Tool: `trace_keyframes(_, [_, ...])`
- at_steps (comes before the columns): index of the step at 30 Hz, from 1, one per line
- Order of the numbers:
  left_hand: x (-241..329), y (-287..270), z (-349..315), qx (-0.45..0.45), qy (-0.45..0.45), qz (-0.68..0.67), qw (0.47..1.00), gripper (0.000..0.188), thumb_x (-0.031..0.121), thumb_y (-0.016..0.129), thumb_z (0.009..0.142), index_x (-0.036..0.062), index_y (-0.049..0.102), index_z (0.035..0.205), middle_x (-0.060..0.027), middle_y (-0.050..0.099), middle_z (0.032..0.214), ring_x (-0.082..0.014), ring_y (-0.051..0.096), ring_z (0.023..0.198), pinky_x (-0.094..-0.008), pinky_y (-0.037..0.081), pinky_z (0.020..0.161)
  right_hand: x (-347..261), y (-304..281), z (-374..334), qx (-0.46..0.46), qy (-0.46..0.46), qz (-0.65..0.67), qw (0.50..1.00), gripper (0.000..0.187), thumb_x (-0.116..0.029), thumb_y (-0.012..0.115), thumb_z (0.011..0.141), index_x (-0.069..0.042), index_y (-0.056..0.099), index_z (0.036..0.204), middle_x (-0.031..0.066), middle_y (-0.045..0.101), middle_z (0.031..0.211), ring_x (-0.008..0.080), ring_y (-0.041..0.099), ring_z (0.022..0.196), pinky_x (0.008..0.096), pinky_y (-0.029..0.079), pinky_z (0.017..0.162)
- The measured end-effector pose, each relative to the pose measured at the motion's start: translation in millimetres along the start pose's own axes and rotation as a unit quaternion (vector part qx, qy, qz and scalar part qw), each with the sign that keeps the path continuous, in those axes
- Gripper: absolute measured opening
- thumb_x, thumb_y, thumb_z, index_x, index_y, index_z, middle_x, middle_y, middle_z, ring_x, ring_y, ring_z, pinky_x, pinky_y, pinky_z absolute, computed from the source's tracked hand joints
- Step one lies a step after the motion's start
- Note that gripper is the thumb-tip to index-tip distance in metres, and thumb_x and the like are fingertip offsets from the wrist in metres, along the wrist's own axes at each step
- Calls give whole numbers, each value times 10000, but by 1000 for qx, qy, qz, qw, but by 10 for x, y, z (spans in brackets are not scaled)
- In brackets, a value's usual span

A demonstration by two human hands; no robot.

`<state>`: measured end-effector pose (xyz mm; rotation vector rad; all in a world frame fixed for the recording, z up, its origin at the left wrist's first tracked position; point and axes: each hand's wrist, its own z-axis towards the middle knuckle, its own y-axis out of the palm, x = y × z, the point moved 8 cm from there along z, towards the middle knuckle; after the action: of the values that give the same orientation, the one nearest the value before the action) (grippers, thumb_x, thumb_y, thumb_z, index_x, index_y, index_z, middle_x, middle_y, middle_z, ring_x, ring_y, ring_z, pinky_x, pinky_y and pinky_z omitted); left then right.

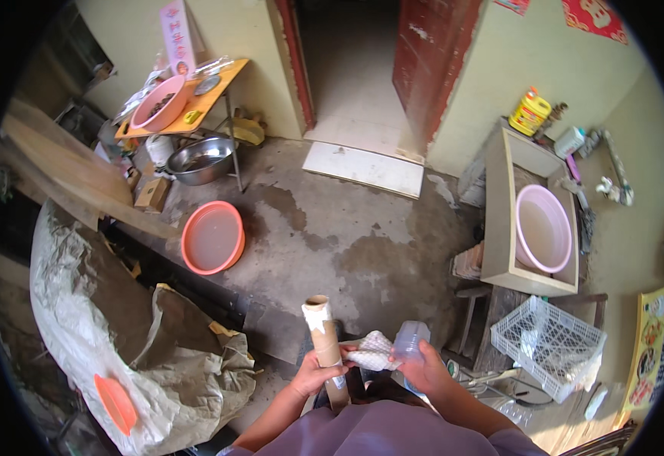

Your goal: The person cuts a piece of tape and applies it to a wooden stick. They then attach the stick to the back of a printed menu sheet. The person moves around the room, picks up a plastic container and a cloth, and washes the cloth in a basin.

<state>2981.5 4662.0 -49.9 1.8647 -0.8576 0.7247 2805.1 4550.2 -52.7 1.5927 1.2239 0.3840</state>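
Observation:
My left hand point(315, 374) is wrapped round an upright brown cardboard tube point(326, 339) with torn white paper near its open top. Between my hands is a crumpled, white, textured piece of cloth or netting point(373, 352). The fingers of the left hand reach its near side. My right hand point(428, 374) grips a clear plastic container point(411, 340), and the white piece meets that container's left side. Whether the right fingers also pinch the white piece is hard to tell. The lower end of the tube runs down in front of my purple top.
An orange basin of cloudy water point(214, 237) stands on the wet floor. At right, a sink point(511, 262) holds a pink basin point(543, 228), with a white crate point(551, 342) nearby. A grey sheet point(150, 380) covers things at left. A table point(226, 80) stands beyond, left of the doorway.

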Motion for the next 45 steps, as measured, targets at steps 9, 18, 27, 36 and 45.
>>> trace_keyframes(9, [1061,-869,1100,202,-96,-129,966,226,2,672,832,12,557,1026,-160,664,1079,-234,683,810,-394,590,709,-628,820,1297,86,-34,18,996,478,-504,610,908,-122,562,1192,99,626,1042,264,576,974,424,455,896])
trace_keyframes(18, [743,-1616,1251,193,-365,-282,866,221,147,698,827,26,628,998,-125,672,859,-263,661,724,-433,566,657,-1188,1864,2584,128,-32,-61,989,444,-536,558,932,-148,579,1146,59,610,1019,225,565,957,419,452,897])
trace_keyframes(27, [316,-3023,1691,293,-276,-401,823,327,212,687,832,34,552,1069,-155,652,819,-335,653,689,-497,571,645,-1539,2369,3661,120,44,-51,990,385,-523,598,915,-177,615,1081,6,627,1020,203,574,958,400,470,875])
trace_keyframes(36, [1363,-3118,1730,459,-254,-348,777,423,250,675,848,60,517,1191,-181,638,981,-368,639,844,-546,540,741,-1991,2835,4829,74,100,-108,986,386,-507,630,898,-188,582,1110,27,601,1054,207,559,994,427,464,909])
trace_keyframes(45, [2561,-4299,1791,522,-172,-608,573,384,199,510,910,-60,463,1190,-237,533,1059,-347,595,884,-434,556,679,-2481,3234,5530,48,-49,-549,833,404,-306,673,906,-119,472,1202,47,575,1030,195,558,944,398,464,909])
